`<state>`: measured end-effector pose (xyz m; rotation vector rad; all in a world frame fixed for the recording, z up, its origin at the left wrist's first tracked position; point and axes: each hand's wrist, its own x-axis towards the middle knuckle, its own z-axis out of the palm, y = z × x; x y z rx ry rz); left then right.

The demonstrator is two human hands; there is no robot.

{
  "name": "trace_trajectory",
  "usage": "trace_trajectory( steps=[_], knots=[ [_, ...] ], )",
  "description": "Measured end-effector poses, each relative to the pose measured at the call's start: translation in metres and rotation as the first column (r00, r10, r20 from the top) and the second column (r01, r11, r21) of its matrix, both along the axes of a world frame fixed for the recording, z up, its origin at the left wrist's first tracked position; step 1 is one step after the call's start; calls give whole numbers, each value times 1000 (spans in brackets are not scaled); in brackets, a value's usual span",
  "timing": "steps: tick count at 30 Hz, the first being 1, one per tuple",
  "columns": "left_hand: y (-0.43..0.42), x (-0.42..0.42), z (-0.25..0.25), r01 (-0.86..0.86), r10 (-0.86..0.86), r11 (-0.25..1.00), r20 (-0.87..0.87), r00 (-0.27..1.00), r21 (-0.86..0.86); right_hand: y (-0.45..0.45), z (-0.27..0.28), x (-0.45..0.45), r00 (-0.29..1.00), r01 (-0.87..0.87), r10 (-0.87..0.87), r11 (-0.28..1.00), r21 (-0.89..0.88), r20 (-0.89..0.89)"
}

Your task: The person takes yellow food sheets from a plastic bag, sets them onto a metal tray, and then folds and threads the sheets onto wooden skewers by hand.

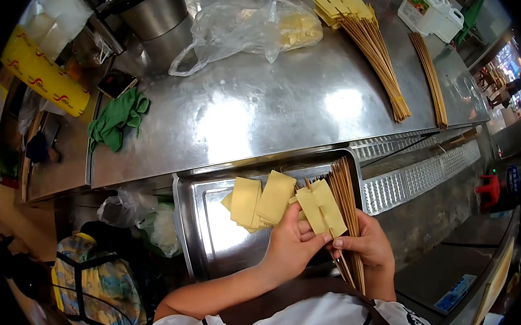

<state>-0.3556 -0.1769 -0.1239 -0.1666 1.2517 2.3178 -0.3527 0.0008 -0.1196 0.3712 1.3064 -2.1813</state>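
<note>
My left hand pinches a yellow rectangular sheet that looks like tofu skin by its left and lower edge. A wooden skewer runs lengthwise through the sheet, showing at several spots. My right hand is closed around the skewer's lower part, its thumb just below the sheet. A bundle of loose bamboo skewers also lies in the right hand, partly hidden by the fingers. Left of the hands, stacked tofu-skin sheets lie in a metal tray.
On the steel table are a plastic bag with yellow sheets, a bundle of filled skewers, bare skewers, a white jug, a green cloth and a phone. A patterned bag stands lower left.
</note>
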Motion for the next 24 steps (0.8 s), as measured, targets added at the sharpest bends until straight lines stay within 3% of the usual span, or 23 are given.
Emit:
trace_trajectory(
  steps=[4,7,10,12,13,14,16,17,18,20,21,23,24],
  knots=[
    [1,-3,-3,6,-9,999,-73,997,-39,-1,2,0,1000,-9,9,1000,7,-5],
    [0,-16,-11,37,-54,984,-89,995,-175,-5,5,1,998,26,-21,996,90,-59],
    [7,-19,-26,-11,-10,985,-124,992,-171,-3,10,5,995,19,1,982,186,-105],
    [12,-25,-33,-1,-23,984,-135,991,-179,2,8,7,977,56,10,954,296,-215],
    [12,-24,-35,2,-28,982,-132,991,-191,0,9,8,940,106,64,880,464,-335],
    [12,-25,-34,-8,-16,981,-120,993,-195,-2,15,9,943,89,75,883,462,-324],
    [13,-26,-31,16,-84,926,-164,983,-377,-6,29,8,971,141,-22,856,498,-237],
    [12,-27,-31,-50,-80,885,-257,963,-463,2,22,10,979,114,-37,914,389,-199],
    [11,-27,-28,-53,-75,884,-252,965,-465,4,22,9,981,106,-32,915,388,-194],
    [8,-29,-14,0,-180,751,-205,962,-661,6,21,8,992,87,-82,995,50,-96],
    [6,-30,-10,3,-181,751,-201,963,-660,7,14,8,987,103,-100,994,18,-122],
    [-1,-33,-6,12,-280,526,-160,946,-850,8,10,7,984,93,-86,995,39,-158],
    [-7,-34,-12,22,-285,526,-152,946,-850,9,8,6,978,84,-71,995,60,-195]
  ],
)
